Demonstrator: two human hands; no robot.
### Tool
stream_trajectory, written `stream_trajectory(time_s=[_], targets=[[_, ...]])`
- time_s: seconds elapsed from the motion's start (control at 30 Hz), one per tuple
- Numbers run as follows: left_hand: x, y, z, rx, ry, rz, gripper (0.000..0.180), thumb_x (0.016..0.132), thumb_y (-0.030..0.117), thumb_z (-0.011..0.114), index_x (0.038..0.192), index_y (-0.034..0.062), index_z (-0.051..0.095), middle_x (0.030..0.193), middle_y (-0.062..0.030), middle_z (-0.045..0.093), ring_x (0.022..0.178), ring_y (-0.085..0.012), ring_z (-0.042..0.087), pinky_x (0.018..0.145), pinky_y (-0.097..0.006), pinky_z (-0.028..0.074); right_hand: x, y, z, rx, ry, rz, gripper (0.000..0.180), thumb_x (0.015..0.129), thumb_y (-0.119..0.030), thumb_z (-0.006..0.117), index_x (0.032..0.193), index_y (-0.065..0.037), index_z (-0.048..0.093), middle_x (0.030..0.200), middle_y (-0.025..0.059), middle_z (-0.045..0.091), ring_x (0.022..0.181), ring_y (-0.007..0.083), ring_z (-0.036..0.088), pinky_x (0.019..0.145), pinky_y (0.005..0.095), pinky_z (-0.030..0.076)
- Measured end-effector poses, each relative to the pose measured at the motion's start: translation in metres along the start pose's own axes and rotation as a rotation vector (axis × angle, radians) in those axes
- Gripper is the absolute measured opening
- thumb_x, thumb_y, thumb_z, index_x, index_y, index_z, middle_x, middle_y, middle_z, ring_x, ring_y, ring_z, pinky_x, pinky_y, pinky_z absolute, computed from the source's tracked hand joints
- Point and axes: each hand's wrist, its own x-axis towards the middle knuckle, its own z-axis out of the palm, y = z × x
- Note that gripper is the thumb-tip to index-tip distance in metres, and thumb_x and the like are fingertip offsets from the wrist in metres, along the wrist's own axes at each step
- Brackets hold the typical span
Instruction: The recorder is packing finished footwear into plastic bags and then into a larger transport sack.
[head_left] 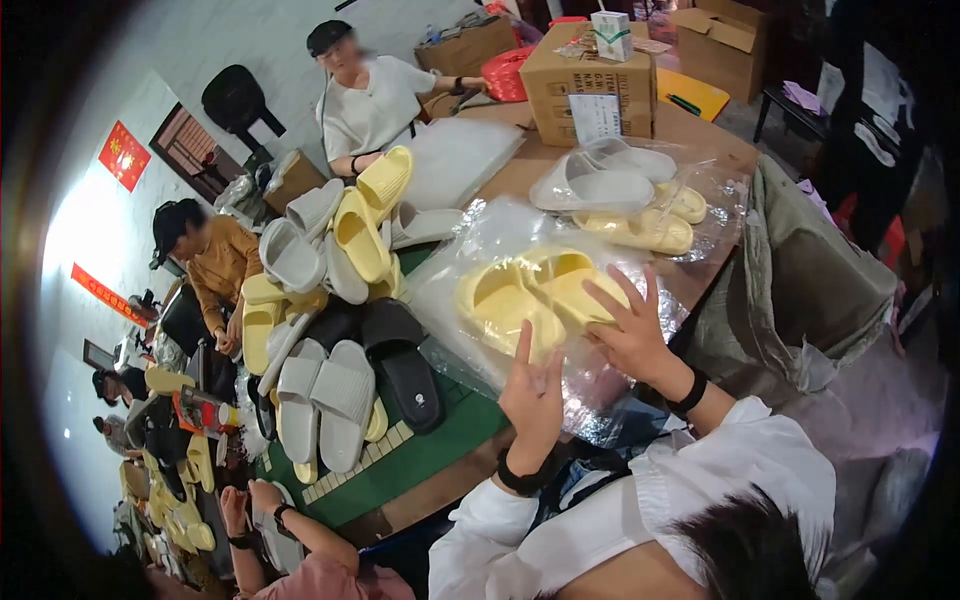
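Note:
A pair of pale yellow slide slippers (512,300) lies side by side in a clear plastic bag (440,300) on the table. My right hand (635,335) is open, its spread fingers resting on the right-hand slipper through or over the film. My left hand (532,402) sits at the near edge of the pair, index finger and thumb stretched apart against the bag. Plastic glare hides exactly where the film ends. Just beyond lie bagged grey slippers (600,185) and bagged yellow slippers (640,230).
To the left, loose grey slippers (342,405), yellow ones and a black slide (402,365) are heaped on a green mat (450,425). A stack of clear bags (450,160) and a cardboard box (560,90) stand farther back. Co-workers sit around; cloth (800,290) drapes at right.

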Motion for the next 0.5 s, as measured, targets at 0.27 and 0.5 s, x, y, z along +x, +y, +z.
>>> stream_trajectory(time_s=[0.27,0.5], targets=[[-0.023,0.001,-0.012,0.13,-0.063,0.123,0.014,0.076,0.009,0.076,0.083,0.0007,0.066,0.073,-0.0112,0.067,0.056,-0.0121,0.057,0.053,-0.025,0.044,-0.011,0.016,-0.004,-0.147,0.26,-0.188,0.044,0.069,-0.021,0.071,0.112,-0.021,0.059,0.146,0.003,0.034,0.132,0.0304,0.035,0.106,0.062,0.018],[-0.029,-0.011,0.003,-0.151,-0.206,0.346,0.035,0.076,0.002,0.072,0.106,0.0002,0.053,0.106,-0.0166,0.057,0.082,-0.0205,0.062,0.067,-0.027,0.048,0.023,0.033,-0.003,0.071,-0.327,-0.179,0.025,0.078,-0.018,0.057,0.102,-0.016,0.061,0.074,0.0016,0.061,0.066,0.02,0.063,0.06,0.0346,0.051]])
